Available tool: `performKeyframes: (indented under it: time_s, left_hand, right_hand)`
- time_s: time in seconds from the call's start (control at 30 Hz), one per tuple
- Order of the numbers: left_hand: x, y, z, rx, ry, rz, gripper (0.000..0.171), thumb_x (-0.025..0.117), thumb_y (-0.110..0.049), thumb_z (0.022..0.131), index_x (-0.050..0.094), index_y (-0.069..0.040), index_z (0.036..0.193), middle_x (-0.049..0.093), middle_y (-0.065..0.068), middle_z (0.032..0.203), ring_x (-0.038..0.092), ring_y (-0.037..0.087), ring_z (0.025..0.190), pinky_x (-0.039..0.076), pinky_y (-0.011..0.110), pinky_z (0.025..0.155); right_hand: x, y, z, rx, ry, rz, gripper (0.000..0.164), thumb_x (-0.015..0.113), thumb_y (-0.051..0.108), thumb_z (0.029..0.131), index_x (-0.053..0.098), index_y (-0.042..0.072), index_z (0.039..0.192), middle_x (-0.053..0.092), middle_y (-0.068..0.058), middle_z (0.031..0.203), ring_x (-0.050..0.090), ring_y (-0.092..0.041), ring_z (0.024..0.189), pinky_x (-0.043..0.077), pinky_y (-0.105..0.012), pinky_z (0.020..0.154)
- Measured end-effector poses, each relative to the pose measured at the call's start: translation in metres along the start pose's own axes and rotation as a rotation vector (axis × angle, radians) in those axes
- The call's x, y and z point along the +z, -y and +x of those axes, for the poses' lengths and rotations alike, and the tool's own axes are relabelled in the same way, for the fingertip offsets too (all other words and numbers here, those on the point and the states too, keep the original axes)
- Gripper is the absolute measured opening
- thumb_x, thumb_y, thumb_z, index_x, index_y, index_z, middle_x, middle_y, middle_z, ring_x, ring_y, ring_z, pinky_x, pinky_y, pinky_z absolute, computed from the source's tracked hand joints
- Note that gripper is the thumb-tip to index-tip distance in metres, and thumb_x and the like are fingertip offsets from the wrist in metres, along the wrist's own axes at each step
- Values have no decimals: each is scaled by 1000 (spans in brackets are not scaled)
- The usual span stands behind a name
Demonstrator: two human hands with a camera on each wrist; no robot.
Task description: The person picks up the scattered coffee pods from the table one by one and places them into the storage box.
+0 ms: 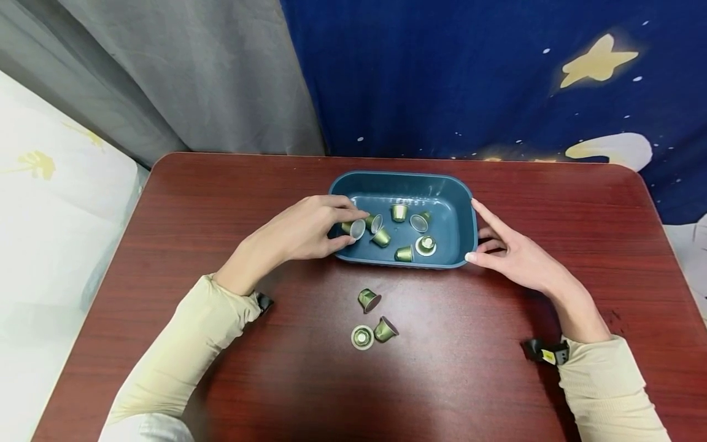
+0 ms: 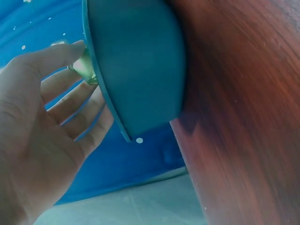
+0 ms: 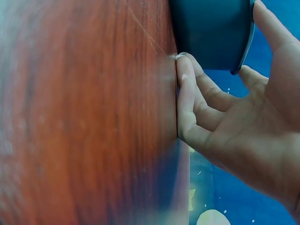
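A teal plastic basin (image 1: pixel 466 209) holds several green coffee capsules (image 1: pixel 399 213). Over its left end, my left hand (image 1: pixel 312 230) pinches one green coffee capsule (image 1: pixel 357 229) between thumb and fingers, its pale flat lid facing right. In the left wrist view that capsule (image 2: pixel 84 68) shows just beyond the basin rim. At the basin's right end, my right hand (image 1: pixel 510 252) touches the rim with an extended index finger and thumb. Its other fingers (image 3: pixel 187 93) are bent low beside the basin's outer wall, by the tabletop.
In front of the basin, three more green capsules lie on the reddish-brown table (image 1: pixel 453 380): one tipped over (image 1: pixel 368 299), another on its side (image 1: pixel 385 329), and one lid-down (image 1: pixel 362 337). Behind the table hang a grey curtain (image 1: pixel 221 73) and a blue starred curtain (image 1: pixel 442 73).
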State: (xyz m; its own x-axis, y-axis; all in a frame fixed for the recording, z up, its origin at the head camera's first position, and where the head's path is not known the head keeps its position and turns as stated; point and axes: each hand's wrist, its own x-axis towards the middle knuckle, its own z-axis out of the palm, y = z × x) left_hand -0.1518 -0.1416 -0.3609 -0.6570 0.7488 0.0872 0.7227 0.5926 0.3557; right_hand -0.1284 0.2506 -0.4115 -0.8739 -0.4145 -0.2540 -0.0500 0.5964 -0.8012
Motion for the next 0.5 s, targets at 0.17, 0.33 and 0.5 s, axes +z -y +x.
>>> performKeyframes:
  time_s: [0.17, 0.33, 0.5]
  left_hand:
    - [1, 2, 3, -5, 3, 11, 42, 73, -24, 90, 67, -12, 130, 66, 1, 118, 64, 14, 94, 53, 33, 85]
    - [0, 4, 6, -5, 3, 58, 43, 73, -25, 90, 67, -13, 131, 67, 2, 119, 64, 14, 99, 53, 33, 87]
    - [0, 5, 9, -7, 24, 70, 43, 73, -25, 91, 66, -12, 131, 67, 5, 121, 64, 17, 106, 53, 36, 90]
  right_hand:
    - [1, 0, 0, 1, -2, 5, 90, 73, 30, 92, 13, 50, 155, 60, -13, 124, 63, -21, 103, 51, -20, 82]
    - [-1, -2, 0, -8, 6, -1, 90, 72, 31, 92, 11, 50, 155, 59, -14, 125, 63, -22, 103, 52, -20, 81]
    - [-1, -3, 1, -19, 3, -3, 90, 72, 31, 92, 11, 50, 156, 59, -14, 124, 63, -21, 102, 51, -19, 82]
